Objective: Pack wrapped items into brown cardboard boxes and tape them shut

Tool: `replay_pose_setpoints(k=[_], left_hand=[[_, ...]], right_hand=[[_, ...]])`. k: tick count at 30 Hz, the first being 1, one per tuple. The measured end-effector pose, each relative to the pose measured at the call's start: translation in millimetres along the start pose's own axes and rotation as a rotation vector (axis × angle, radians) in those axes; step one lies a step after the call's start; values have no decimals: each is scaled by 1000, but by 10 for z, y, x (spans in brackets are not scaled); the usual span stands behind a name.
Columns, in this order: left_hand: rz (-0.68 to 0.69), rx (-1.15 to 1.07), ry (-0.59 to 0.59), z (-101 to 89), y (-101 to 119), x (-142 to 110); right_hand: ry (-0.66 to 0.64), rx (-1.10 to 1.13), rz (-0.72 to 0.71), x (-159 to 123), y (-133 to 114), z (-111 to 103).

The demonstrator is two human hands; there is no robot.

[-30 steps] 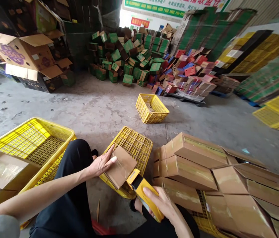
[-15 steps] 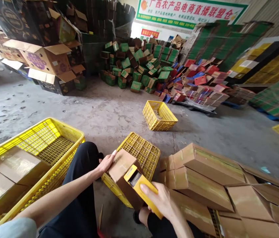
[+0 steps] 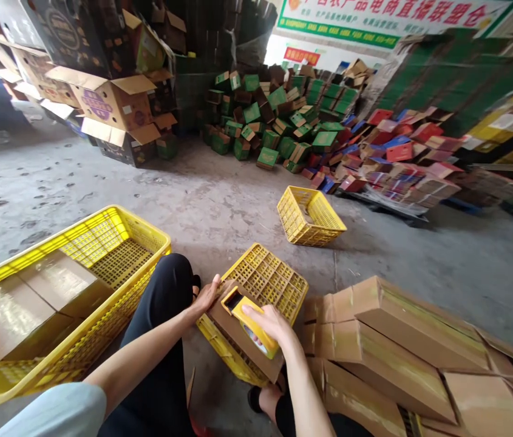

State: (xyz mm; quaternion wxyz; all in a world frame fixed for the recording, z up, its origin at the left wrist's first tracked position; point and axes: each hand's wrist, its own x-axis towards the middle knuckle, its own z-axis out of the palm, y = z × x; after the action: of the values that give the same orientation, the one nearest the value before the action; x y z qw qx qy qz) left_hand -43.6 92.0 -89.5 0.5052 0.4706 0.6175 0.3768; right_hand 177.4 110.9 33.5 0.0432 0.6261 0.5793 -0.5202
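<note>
A small cardboard box [image 3: 263, 359] rests tilted on an upturned yellow crate [image 3: 278, 273] between my knees. My left hand [image 3: 207, 297] grips the box's far left edge. My right hand [image 3: 269, 320] is closed round a yellow hand tool [image 3: 243, 304], boxy, with a dark opening at its front end. It looks like a tape dispenser, though I cannot make out any tape. The tool lies over the box's upper face, and part of the box is hidden beneath it.
At left, a yellow basket [image 3: 147, 233] holds taped cartons [image 3: 51, 285]. Several cartons [image 3: 411, 340] are stacked close on my right. Another yellow basket [image 3: 313, 221] stands ahead on the concrete floor. Farther off lie heaped green boxes [image 3: 278, 121] and red boxes [image 3: 399, 152].
The box has turned and tilted, bringing its long face up. My right hand has moved the yellow tool up over that face. The whole view has shifted left.
</note>
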Motion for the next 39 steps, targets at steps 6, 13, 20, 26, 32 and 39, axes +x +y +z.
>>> replay_pose_setpoints(k=[6, 13, 20, 26, 32, 39], left_hand=[[41, -241, -71, -4, -42, -81], [195, -230, -120, 105, -25, -275], [229, -148, -157, 132, -158, -248], [464, 258, -232, 58, -302, -169], [549, 594, -246, -11, -341, -131], [608, 724, -185, 33, -465, -152]], right_hand=[[-51, -85, 57, 428, -216, 5], [-65, -80, 91, 393, -88, -19], [-84, -89, 53, 397, -71, -59], [-98, -79, 27, 378, 34, -90], [-123, -58, 22, 349, 80, -99], [-119, -26, 16, 223, 178, -189]])
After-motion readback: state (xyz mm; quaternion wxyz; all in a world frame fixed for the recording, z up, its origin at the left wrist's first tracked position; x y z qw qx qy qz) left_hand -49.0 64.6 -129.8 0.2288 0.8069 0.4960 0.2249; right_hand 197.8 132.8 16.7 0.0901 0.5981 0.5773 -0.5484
